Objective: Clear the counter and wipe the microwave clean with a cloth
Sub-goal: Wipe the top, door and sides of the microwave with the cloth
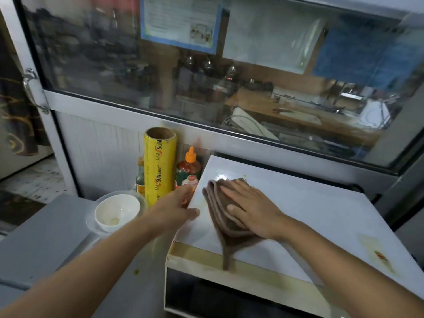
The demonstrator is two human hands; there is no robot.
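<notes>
We are mid-wipe: our right hand (pixel 249 208), fingers flat, presses the cloth (pixel 226 223) near the microwave (pixel 321 216) top's left edge, which our left hand (pixel 181 203) grips, stains remaining at its right edge.

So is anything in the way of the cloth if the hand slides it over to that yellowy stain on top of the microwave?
Nothing visible is. The right hand presses flat on the brown cloth on the microwave top, and the white surface between it and the stain near the right edge is bare. The left hand is on the other side, at the left edge.
</notes>
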